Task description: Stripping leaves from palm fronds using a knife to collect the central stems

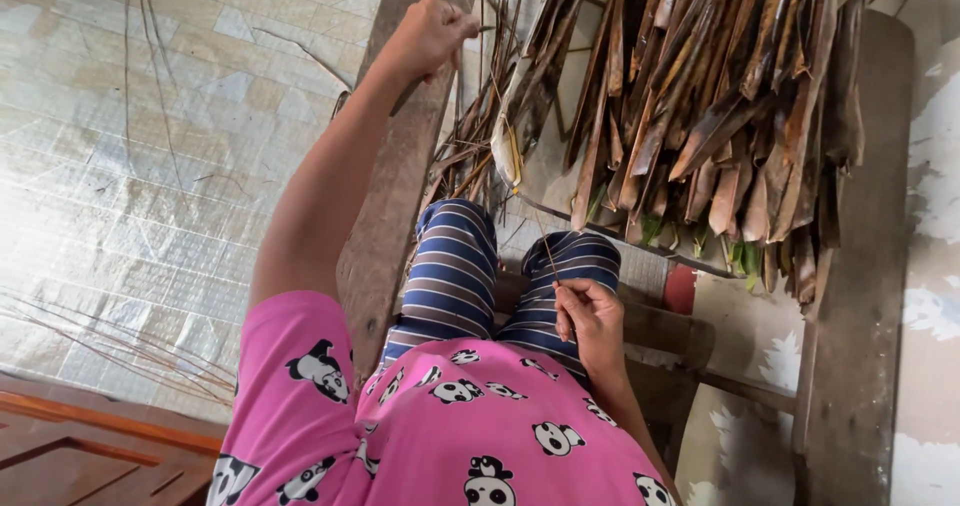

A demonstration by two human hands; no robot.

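Seated person, head view looking down over the lap. Left hand is stretched out ahead, fist closed, apparently gripping a short tool or handle against the upright wooden plank; what exactly sits in the fist I cannot tell. Right hand rests at the knee, thumb and fingers pinched on the near end of a thin leaf rib, which runs taut from that pinch up toward the near edge of the pile of dried palm leaves. Hands are well apart. The pile lies on a low wooden bench, leaf tips hanging over its near edge. More stripped ribs lie loose on the tiled floor at the left. Judgement: the step in hand is drawing one rib free of its leaf. The next move would call for a steady pull along the rib's own line, since a sideways tug could snap so thin a strand.
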